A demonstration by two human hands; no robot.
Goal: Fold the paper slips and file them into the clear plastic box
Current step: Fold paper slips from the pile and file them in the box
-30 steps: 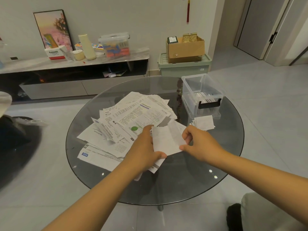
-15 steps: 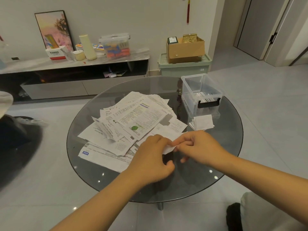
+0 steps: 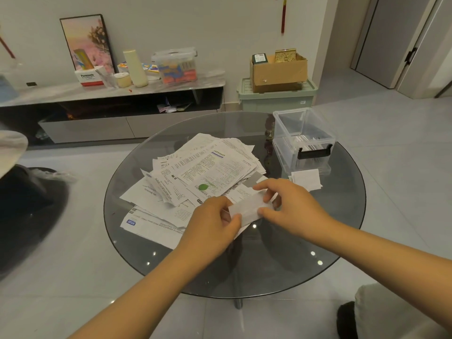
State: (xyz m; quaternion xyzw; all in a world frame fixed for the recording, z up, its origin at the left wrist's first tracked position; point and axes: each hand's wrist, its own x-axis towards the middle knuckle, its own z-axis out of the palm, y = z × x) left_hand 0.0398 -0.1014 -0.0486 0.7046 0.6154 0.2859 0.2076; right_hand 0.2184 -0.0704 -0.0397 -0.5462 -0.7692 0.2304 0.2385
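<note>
Both hands, the left hand (image 3: pixel 215 223) and right hand (image 3: pixel 288 206), now pinch a white paper slip (image 3: pixel 249 208) that has gone from open sheet to narrow folded strip, just before the clear plastic box (image 3: pixel 303 140); filing comes next.

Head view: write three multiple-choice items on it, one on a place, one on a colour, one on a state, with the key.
1. Where does the clear plastic box stand on the glass table?
A. far right
B. near left
C. centre

2. What colour is the box's latch?
A. red
B. black
C. green

3. What is the state of the slip in the hands?
A. crumpled into a ball
B. lying flat and untouched
C. folded narrow, pinched at both ends

Key: 1 A, it stands beyond the right hand. 2 B, a dark clip shows on its front. 3 C, the left hand and right hand each pinch an end.
</note>
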